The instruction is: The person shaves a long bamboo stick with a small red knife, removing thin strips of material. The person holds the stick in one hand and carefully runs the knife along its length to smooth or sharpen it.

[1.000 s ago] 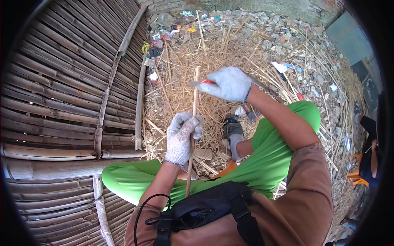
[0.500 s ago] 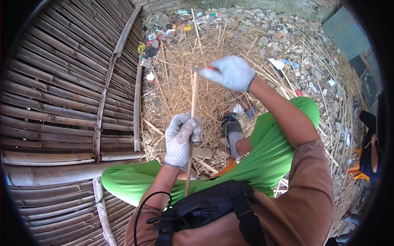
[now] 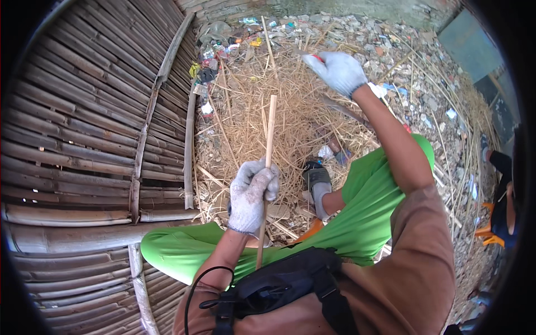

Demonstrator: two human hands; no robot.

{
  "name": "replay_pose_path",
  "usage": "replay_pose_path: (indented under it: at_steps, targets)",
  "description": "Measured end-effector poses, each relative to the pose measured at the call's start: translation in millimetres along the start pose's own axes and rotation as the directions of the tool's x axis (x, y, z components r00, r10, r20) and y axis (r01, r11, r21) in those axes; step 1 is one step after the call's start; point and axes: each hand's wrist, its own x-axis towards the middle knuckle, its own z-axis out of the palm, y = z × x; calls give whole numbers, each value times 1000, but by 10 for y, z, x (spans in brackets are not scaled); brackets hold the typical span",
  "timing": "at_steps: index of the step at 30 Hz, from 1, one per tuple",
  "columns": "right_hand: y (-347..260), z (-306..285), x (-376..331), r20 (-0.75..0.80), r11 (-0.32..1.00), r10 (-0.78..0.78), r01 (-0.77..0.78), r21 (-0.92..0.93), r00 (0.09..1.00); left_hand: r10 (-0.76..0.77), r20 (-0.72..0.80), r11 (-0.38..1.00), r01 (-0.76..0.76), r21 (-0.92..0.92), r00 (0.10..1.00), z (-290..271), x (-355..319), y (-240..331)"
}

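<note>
My gloved left hand [image 3: 254, 192] is closed around a slim bamboo stick [image 3: 270, 131]. The stick stands nearly upright from the hand, and its lower end runs down to the black bag at my waist. Up and to the right, apart from the stick, my gloved right hand [image 3: 339, 72] is closed on a small knife [image 3: 304, 53]. Its blade points left, and a bit of red shows at my fingers. The rest of the knife's handle is hidden by the glove. Below my right wrist a grey-brown strip [image 3: 345, 110] shows; I cannot tell what it is.
Straw-like bamboo shavings [image 3: 296, 117] cover the rubble ground before me. A bamboo slat wall [image 3: 84, 123] rises on the left. Litter [image 3: 223, 50] lies at the back. A black waist bag [image 3: 279, 282] sits over my green trousers. Another person [image 3: 505, 195] is at the far right.
My right hand with the knife has moved up and right, away from the stick. My left hand has shifted slightly right, and the stick tilts a little more to the right.
</note>
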Motion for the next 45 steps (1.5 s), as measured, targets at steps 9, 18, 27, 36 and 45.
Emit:
replay_pose_path:
  at_steps: [9,18,27,36,45]
  targets:
    - [-909,86,-661,269,942,-328,291,169,906,-22,-86,1000,23,3,996,-51,75,-19]
    - [-512,-19,-225,226,995,-88,77,57,970,-41,4,997,41,-72,999,2,-26,-7]
    - [-967,69,-615,345,945,-317,264,192,884,-12,-42,1000,12,3,999,-115,86,-45]
    - [-998,136,-652,320,915,-400,358,184,858,-12,-89,997,19,71,996,-135,114,-90]
    - [-874,207,-421,154,951,-306,309,1,939,-15,-110,998,23,65,994,-146,146,-78]
